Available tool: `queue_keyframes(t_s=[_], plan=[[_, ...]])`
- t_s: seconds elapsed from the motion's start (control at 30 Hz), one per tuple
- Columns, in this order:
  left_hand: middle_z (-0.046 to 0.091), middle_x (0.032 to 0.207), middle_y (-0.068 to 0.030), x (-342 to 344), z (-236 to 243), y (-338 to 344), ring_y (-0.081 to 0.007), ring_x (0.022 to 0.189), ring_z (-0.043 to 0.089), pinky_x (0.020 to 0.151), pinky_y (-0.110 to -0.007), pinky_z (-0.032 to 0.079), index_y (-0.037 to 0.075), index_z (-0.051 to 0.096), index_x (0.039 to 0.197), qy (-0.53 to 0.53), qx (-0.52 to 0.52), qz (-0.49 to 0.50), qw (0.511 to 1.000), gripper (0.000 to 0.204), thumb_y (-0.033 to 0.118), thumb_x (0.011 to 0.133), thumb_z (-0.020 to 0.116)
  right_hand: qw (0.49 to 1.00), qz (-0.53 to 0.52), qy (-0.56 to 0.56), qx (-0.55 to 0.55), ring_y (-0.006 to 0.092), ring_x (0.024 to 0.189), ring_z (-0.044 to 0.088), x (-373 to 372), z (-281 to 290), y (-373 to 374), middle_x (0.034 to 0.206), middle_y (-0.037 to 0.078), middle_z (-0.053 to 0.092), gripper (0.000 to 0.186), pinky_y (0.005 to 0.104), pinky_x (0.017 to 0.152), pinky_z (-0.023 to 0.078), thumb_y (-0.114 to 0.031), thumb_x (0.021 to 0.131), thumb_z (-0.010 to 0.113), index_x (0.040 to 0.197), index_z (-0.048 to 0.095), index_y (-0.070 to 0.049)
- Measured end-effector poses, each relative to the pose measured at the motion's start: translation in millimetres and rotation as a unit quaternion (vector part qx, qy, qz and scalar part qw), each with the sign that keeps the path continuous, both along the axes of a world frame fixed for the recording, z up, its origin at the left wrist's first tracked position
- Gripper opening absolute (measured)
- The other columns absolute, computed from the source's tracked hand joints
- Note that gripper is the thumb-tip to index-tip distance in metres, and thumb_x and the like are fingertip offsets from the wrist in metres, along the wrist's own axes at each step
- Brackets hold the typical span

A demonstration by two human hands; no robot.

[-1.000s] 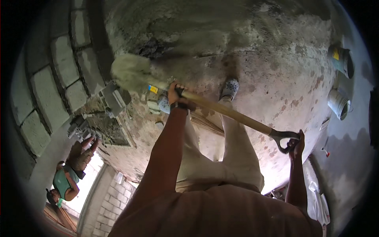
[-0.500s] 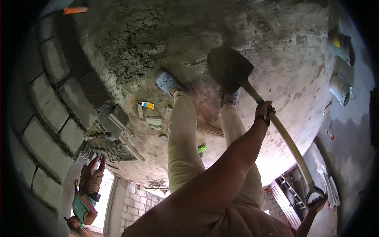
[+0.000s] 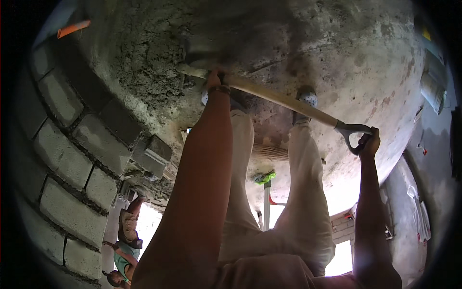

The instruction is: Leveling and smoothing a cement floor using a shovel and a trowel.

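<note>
The shovel [image 3: 281,99] is clasped by the right hand [image 3: 370,142] at its D-handle [image 3: 342,128] and by the left hand [image 3: 215,80] low on its shaft [image 3: 262,91]. Before the legs [image 3: 308,166], its long axis is slanted forward-left, the head end [image 3: 192,71] pointed toward the rough grey mix [image 3: 144,67].
</note>
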State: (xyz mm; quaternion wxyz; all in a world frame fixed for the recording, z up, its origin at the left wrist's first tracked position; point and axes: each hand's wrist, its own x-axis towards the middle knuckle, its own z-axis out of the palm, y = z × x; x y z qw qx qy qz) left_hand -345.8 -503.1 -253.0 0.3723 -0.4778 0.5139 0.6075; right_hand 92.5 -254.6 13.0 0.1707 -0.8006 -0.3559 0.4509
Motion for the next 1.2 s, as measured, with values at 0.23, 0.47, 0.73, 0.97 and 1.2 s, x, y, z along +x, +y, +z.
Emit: queue_keyframes(t_s=[0.23, 0.47, 0.73, 0.97, 1.2], plan=[[0.063, 0.071, -0.0112, 38, 65, -19, -0.0260, 0.062, 0.058, 0.059, -0.039, 0.050, 0.005, 0.059, 0.072, 0.045, 0.026, -0.006, 0.999, 0.017, 0.015, 0.085, 0.061, 0.999, -0.033, 0.029, -0.021, 0.0096, 0.037, 0.032, 58, 45, 5, 0.049, -0.003, 0.036, 0.031, 0.0261, 0.037, 0.027, -0.031, 0.093, 0.049, 0.068, 0.047, -0.014], [0.061, 0.062, -0.0116, 144, 195, 48, -0.0262, 0.056, 0.059, 0.057, -0.038, 0.050, 0.003, 0.060, 0.066, -0.034, 0.036, 0.037, 0.998, 0.020, 0.020, 0.074, 0.068, 0.999, -0.019, -0.005, 0.032, 0.0068, 0.038, 0.032, 152, 196, 74, 0.049, -0.005, 0.034, 0.033, 0.0247, 0.036, 0.026, -0.041, 0.094, 0.052, 0.072, 0.046, -0.017], [0.063, 0.065, -0.0113, 262, 273, 24, -0.0246, 0.060, 0.062, 0.054, -0.037, 0.053, 0.003, 0.063, 0.069, -0.040, 0.134, 0.175, 0.975, 0.021, 0.020, 0.075, 0.073, 0.992, 0.056, -0.090, 0.072, 0.0052, 0.040, 0.027, 154, 342, 96, 0.052, -0.008, 0.031, 0.037, 0.0239, 0.037, 0.023, -0.048, 0.094, 0.047, 0.070, 0.045, -0.019], [0.061, 0.067, -0.0109, 275, 263, -92, -0.0254, 0.057, 0.062, 0.052, -0.038, 0.054, 0.004, 0.059, 0.079, -0.058, 0.110, 0.240, 0.963, 0.017, 0.015, 0.075, 0.072, 0.980, 0.163, -0.104, 0.058, 0.0081, 0.041, 0.027, 95, 341, 64, 0.054, -0.007, 0.029, 0.039, 0.0242, 0.040, 0.025, -0.051, 0.094, 0.048, 0.075, 0.046, -0.017], [0.060, 0.067, -0.0084, 206, 246, -349, -0.0244, 0.059, 0.061, 0.056, -0.037, 0.054, 0.005, 0.061, 0.086, 0.009, 0.069, 0.333, 0.941, 0.018, 0.017, 0.075, 0.066, 0.948, 0.317, 0.009, -0.029, 0.0072, 0.042, 0.035, -42, 255, -78, 0.057, -0.006, 0.038, 0.029, 0.0237, 0.039, 0.026, -0.040, 0.093, 0.051, 0.077, 0.046, -0.017]])
